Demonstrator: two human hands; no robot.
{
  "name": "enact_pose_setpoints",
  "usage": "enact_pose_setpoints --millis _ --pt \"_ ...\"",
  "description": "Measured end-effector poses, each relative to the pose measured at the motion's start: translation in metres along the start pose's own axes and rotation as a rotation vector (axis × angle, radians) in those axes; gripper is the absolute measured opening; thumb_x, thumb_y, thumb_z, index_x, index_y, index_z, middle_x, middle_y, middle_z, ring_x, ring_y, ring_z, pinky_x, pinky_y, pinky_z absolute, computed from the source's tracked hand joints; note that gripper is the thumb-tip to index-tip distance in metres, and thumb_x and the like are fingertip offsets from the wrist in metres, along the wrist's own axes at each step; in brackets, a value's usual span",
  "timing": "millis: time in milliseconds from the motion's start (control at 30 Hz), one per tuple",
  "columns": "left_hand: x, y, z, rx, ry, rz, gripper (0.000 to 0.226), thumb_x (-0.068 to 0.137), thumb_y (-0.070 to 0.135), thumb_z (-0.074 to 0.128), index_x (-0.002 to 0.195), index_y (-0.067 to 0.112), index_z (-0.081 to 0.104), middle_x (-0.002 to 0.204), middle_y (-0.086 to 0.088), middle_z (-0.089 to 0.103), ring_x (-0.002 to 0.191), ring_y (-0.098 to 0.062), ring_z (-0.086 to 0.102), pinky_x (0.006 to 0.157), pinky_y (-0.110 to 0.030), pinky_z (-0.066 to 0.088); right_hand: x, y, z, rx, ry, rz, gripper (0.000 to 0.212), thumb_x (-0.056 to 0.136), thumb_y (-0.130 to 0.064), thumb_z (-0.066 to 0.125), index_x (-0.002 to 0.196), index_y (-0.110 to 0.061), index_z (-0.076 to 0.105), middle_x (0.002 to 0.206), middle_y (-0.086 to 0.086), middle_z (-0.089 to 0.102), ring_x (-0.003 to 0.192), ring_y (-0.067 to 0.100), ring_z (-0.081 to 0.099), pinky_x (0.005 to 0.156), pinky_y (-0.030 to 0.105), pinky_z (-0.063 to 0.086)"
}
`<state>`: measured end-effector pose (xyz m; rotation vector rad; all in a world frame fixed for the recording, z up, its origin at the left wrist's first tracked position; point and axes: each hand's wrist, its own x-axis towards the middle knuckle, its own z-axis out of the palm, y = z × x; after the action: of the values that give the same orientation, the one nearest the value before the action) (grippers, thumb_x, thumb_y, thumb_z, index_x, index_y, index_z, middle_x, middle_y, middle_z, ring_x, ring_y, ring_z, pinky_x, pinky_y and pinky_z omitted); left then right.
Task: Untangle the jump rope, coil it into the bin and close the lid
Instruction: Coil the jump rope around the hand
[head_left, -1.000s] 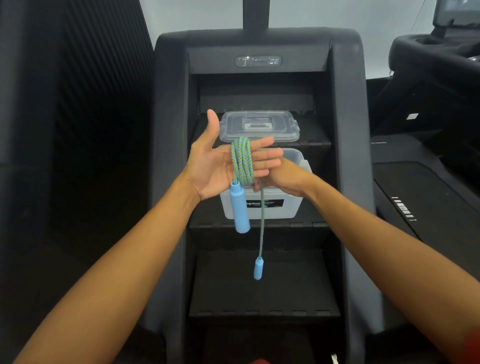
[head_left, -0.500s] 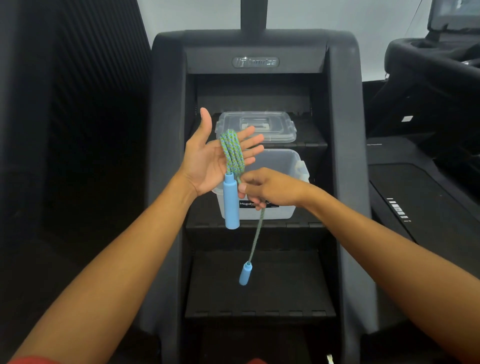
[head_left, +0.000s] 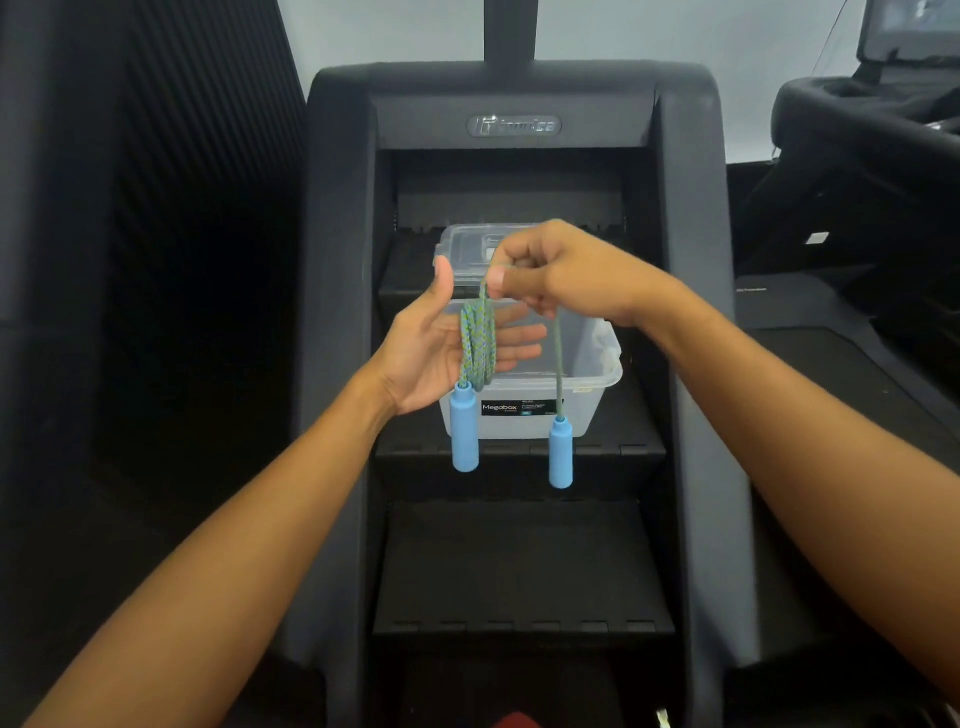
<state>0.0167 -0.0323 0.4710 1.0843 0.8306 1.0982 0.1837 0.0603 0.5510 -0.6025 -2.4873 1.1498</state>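
A green-blue braided jump rope (head_left: 477, 343) is wound in several loops around the straight fingers of my left hand (head_left: 431, 353), palm up. One blue handle (head_left: 463, 427) hangs below that palm. My right hand (head_left: 561, 275) pinches the rope's free end above the left fingers, and the second blue handle (head_left: 561, 453) dangles from it on a short length. Behind both hands stands the open clear plastic bin (head_left: 592, 384) on a black step. Its clear lid (head_left: 467, 244) lies on the step above, partly hidden by my right hand.
The bin stands on a black stair-climber machine (head_left: 519, 124) with tall side walls and a lower step (head_left: 519, 566) in front. A ribbed dark panel (head_left: 156, 208) fills the left side. Another black machine (head_left: 857, 130) is at the right.
My right hand rose from below the left palm to above the left fingers, pulling the rope up. The free handle hangs much closer now, on a shorter length.
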Motion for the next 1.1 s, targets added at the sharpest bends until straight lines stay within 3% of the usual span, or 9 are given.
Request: enact_pose_setpoints --millis 200,267,400,500,600,667,833,933,1100 --pt "-0.003 0.005 0.008 -0.021 -0.119 -0.076 0.113 0.077 0.084 0.025 0.15 0.0 0.041 0.145 -0.03 0.053 0.136 -0.042 0.052 0.116 -0.046 0.041 0.013 0.01 -0.007 -0.05 0.068 0.014 0.017 0.1 -0.02 0.063 0.087 -0.01 0.068 0.056 -0.006 0.051 0.052 0.007 0.045 0.054 0.027 0.043" --pt "-0.004 0.007 0.011 -0.043 -0.133 -0.076 0.104 0.083 0.078 0.032 0.149 -0.001 0.041 0.143 -0.031 0.054 0.135 -0.044 0.053 0.115 -0.047 0.042 0.014 0.016 -0.005 -0.019 0.064 0.016 0.017 0.1 -0.019 0.062 0.086 -0.01 0.067 0.061 0.004 0.052 0.056 0.011 0.044 0.055 0.03 0.042" --pt "-0.004 0.007 0.011 -0.053 -0.141 -0.068 0.078 0.089 0.041 0.061 0.149 -0.004 0.04 0.145 -0.029 0.053 0.134 -0.045 0.053 0.115 -0.049 0.042 0.011 0.02 -0.001 0.039 0.068 0.001 0.016 0.101 -0.015 0.061 0.087 -0.009 0.065 0.07 0.012 0.049 0.061 0.019 0.042 0.054 0.026 0.04" --pt "-0.003 0.002 0.012 0.02 -0.097 -0.062 0.061 0.091 0.008 0.052 0.149 -0.004 0.039 0.146 -0.025 0.054 0.131 -0.042 0.056 0.112 -0.046 0.046 0.008 0.017 0.001 0.068 0.079 -0.041 0.017 0.101 -0.014 0.06 0.085 -0.012 0.064 0.066 0.008 0.047 0.06 0.015 0.042 0.054 0.021 0.04" --pt "-0.003 -0.002 0.013 0.055 -0.068 -0.034 0.065 0.082 -0.007 0.047 0.147 -0.005 0.04 0.147 -0.025 0.053 0.134 -0.039 0.055 0.113 -0.046 0.044 0.005 0.011 0.002 0.12 0.079 -0.106 0.016 0.102 -0.011 0.058 0.087 -0.009 0.062 0.07 0.011 0.049 0.056 0.005 0.043 0.055 0.015 0.04" --pt "-0.003 -0.002 0.011 0.013 -0.06 -0.026 0.068 0.08 -0.004 0.044 0.148 -0.008 0.037 0.146 -0.029 0.052 0.136 -0.04 0.053 0.115 -0.047 0.042 0.003 0.009 0.003 0.14 0.077 -0.129 0.013 0.102 -0.009 0.056 0.09 -0.006 0.06 0.075 0.014 0.053 0.059 0.003 0.047 0.056 0.014 0.041" --pt "-0.003 0.003 0.015 -0.118 0.013 -0.067 0.069 0.096 0.039 0.035 0.143 -0.011 0.045 0.139 -0.031 0.058 0.133 -0.038 0.056 0.109 -0.039 0.046 0.0 0.012 0.004 0.139 0.069 -0.141 0.011 0.102 -0.005 0.055 0.093 -0.003 0.06 0.074 0.006 0.059 0.057 -0.001 0.049 0.058 0.015 0.039" --pt "-0.001 0.002 0.015 -0.105 0.044 -0.04 0.075 0.092 0.042 0.032 0.135 -0.017 0.049 0.141 -0.027 0.058 0.132 -0.03 0.058 0.105 -0.036 0.045 -0.001 0.014 0.004 0.146 0.063 -0.14 0.011 0.103 -0.007 0.054 0.095 -0.003 0.061 0.076 0.009 0.063 0.058 0.003 0.048 0.059 0.018 0.042" --pt "-0.002 -0.002 0.016 -0.081 0.038 -0.107 0.073 0.088 0.042 0.036 0.14 -0.008 0.05 0.13 -0.039 0.059 0.128 -0.049 0.056 0.114 -0.052 0.038 0.0 0.015 0.009 0.103 -0.019 -0.129 0.012 0.104 -0.01 0.053 0.097 -0.002 0.059 0.082 0.003 0.066 0.061 0.009 0.056 0.065 0.021 0.048"
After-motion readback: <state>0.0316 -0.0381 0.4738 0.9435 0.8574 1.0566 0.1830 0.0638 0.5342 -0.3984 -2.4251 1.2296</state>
